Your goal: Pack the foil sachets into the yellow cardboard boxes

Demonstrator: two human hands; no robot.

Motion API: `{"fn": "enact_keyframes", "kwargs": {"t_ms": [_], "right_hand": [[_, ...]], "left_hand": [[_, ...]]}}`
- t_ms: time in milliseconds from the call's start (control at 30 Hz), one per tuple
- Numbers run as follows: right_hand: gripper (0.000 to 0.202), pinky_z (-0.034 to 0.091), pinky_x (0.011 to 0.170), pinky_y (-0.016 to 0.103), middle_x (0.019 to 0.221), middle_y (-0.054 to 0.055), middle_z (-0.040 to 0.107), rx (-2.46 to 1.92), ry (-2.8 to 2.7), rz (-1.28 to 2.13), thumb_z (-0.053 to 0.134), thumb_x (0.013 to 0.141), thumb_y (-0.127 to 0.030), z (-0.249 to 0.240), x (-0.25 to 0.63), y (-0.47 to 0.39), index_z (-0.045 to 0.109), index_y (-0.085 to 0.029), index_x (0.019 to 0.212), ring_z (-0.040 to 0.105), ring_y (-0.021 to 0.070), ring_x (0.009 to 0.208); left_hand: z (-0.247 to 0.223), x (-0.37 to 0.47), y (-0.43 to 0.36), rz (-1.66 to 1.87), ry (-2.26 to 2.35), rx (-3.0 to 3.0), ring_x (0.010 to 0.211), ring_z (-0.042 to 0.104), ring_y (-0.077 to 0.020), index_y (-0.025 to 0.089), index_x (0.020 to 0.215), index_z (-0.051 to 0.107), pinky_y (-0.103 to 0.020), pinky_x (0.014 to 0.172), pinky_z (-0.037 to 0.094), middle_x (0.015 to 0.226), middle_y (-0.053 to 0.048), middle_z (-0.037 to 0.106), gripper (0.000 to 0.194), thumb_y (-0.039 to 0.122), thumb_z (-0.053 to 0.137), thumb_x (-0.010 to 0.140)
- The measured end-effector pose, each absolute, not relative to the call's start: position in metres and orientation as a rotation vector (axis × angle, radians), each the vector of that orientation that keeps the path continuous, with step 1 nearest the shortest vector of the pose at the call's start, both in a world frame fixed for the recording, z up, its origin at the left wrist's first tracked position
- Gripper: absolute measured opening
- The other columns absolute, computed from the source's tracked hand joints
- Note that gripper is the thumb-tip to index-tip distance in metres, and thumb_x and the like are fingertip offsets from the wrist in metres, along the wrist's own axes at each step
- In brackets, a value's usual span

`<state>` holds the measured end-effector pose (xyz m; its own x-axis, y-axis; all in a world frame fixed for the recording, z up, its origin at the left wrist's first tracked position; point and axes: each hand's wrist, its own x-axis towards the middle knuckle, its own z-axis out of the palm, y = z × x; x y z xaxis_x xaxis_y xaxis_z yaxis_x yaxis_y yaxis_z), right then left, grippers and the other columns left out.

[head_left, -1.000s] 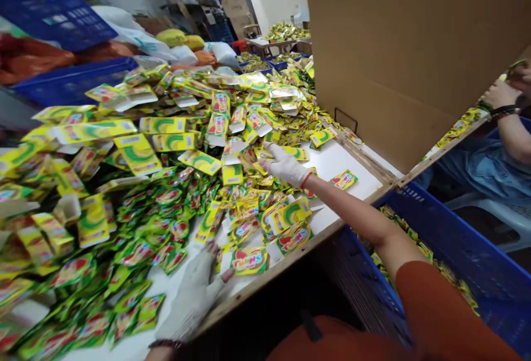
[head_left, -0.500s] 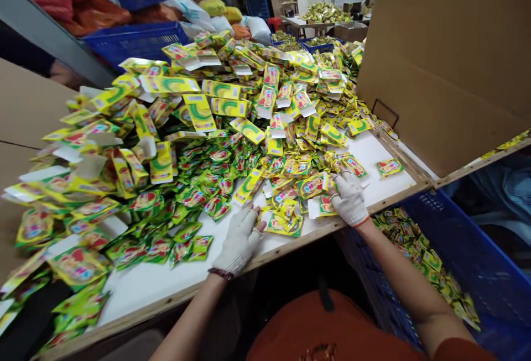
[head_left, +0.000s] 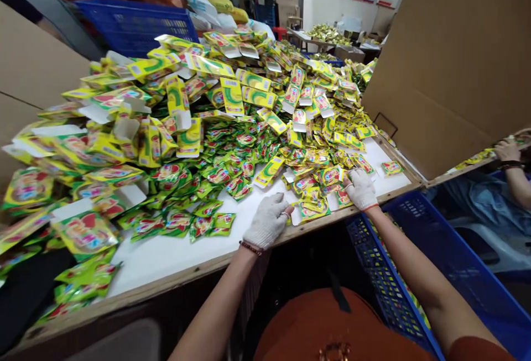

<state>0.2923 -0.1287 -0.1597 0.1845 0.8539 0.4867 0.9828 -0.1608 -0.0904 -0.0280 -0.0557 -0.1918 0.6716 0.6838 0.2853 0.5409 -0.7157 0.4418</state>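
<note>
My left hand (head_left: 269, 220), in a white knitted glove with bare fingertips, lies low over the white tabletop (head_left: 166, 250), its fingers loosely bent. Its thumb is beside the white flap of an open small carton (head_left: 317, 214), with yellow packets on top; I cannot tell if they touch. My right hand (head_left: 360, 189), gloved alike, reaches over the right end of this cluster with fingers apart. Near its thumb lies a carton with a watermelon picture (head_left: 342, 197). Between the hands are several yellow sachets (head_left: 312, 194). A yellow carton (head_left: 269, 172) lies beyond my left hand.
A big heap of yellow cartons (head_left: 232, 95) and green sachets (head_left: 219, 173) covers the table's back and left. A cardboard sheet (head_left: 448, 73) stands at right. Below is a blue crate (head_left: 460, 272). A co-worker's hand (head_left: 508, 150) shows at far right.
The view has shifted, so the table's things appear farther right and the co-worker's hand shows. Both my hands stay by the same cluster of cartons and sachets.
</note>
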Motion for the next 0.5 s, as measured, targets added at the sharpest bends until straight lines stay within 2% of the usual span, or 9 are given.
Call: {"fn": "enact_keyframes", "kwargs": {"t_ms": [100, 200, 367, 500], "right_hand": [[0.033, 0.042, 0.095, 0.037, 0.105, 0.015, 0.062, -2.106, -1.740, -0.471, 0.042, 0.095, -0.037, -0.159, 0.291, -0.130, 0.064, -0.014, 0.103, 0.053, 0.0259, 0.103], [0.031, 0.043, 0.092, 0.036, 0.103, 0.014, 0.063, -2.115, -1.740, -0.471, 0.043, 0.095, -0.037, -0.160, 0.292, -0.129, 0.064, -0.015, 0.101, 0.054, 0.0249, 0.100], [0.030, 0.044, 0.089, 0.036, 0.099, 0.013, 0.064, -2.097, -1.756, -0.473, 0.042, 0.095, -0.035, -0.163, 0.295, -0.129, 0.064, -0.015, 0.099, 0.056, 0.0247, 0.098], [0.030, 0.046, 0.091, 0.038, 0.105, 0.015, 0.065, -2.010, -1.808, -0.456, 0.042, 0.093, -0.032, -0.159, 0.295, -0.131, 0.063, -0.014, 0.104, 0.057, 0.0250, 0.102]], "left_hand": [[-0.194, -0.027, -0.057, 0.687, 0.851, 2.576, 0.095, 0.057, -0.0219, 0.018, 0.080, 0.068, -0.037, 0.089, 0.043, 0.098, -0.009, 0.062, 0.032, 0.032, 0.042, 0.095], [-0.192, -0.027, -0.061, 0.686, 0.826, 2.598, 0.096, 0.056, -0.0213, 0.019, 0.084, 0.066, -0.035, 0.089, 0.042, 0.095, -0.008, 0.061, 0.024, 0.029, 0.047, 0.093], [-0.188, -0.026, -0.067, 0.649, 0.851, 2.625, 0.101, 0.056, -0.0230, 0.019, 0.094, 0.065, -0.037, 0.091, 0.042, 0.099, -0.009, 0.061, 0.015, 0.025, 0.052, 0.090], [-0.190, -0.025, -0.069, 0.666, 0.917, 2.588, 0.106, 0.055, -0.0259, 0.017, 0.106, 0.062, -0.040, 0.094, 0.043, 0.106, -0.011, 0.062, 0.021, 0.021, 0.050, 0.089]]}}
